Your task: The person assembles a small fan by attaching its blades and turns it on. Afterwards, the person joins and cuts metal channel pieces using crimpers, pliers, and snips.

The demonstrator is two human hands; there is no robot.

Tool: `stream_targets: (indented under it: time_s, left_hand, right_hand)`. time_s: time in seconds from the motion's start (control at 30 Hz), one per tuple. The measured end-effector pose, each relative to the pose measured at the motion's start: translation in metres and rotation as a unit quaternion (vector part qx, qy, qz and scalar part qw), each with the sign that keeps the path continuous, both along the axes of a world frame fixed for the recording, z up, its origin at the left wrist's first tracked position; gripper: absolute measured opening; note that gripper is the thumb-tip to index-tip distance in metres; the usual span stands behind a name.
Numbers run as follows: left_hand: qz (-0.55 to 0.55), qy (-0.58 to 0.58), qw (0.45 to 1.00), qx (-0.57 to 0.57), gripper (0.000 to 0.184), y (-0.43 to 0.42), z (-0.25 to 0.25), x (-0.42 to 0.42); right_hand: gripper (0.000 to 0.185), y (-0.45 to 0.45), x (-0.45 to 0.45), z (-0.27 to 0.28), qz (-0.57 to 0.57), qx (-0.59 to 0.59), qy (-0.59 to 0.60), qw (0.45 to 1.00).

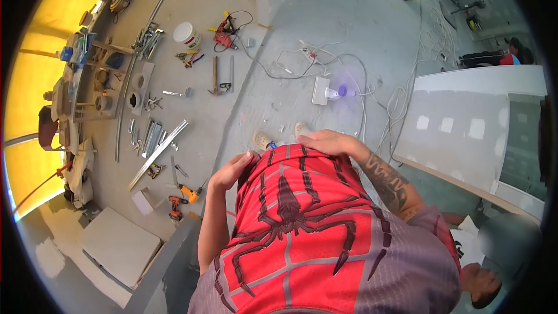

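Observation:
My left hand (232, 170) rests at the left side of the red spider-patterned shirt (290, 192) I wear. Its fingers lie against the cloth near my waist and are partly hidden. My right hand (326, 141) lies flat across the front hem, fingers stretched out, with nothing visible in it. Tan clogs (263, 139) show on my feet just beyond the hem. Farther out on the floor lie a hammer (215, 75), a red corded power tool (224, 36) and a white box-like piece (320, 91), all apart from my hands.
Metal profiles (157, 154), an orange drill (176, 206) and a white bucket (186, 35) stand or lie at left. Loose cables (401, 102) trail along the right. A white panel (465, 119) stands at right; one person (479, 282) is at lower right, another (494, 58) at upper right.

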State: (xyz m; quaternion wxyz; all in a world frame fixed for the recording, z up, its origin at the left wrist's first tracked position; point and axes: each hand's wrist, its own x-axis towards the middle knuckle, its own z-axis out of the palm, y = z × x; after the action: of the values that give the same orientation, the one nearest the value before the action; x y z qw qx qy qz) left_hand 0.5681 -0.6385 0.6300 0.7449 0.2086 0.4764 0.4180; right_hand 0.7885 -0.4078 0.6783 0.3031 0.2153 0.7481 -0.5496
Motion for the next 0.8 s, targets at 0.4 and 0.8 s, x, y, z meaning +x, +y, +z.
stream_targets:
  time_s: [0.4,0.8]
  left_hand:
    - [-0.102,0.086,0.986,-0.100,0.072,0.024,0.000,-0.008]
    - [-0.104,0.080,0.989,-0.070,0.064,0.041,-0.008,-0.002]
  right_hand:
    - [0.096,0.012,0.011,0.004,-0.047,-0.042,-0.129,0.990]
    - [0.101,0.008,0.020,-0.024,-0.070,-0.066,-0.128,0.987]
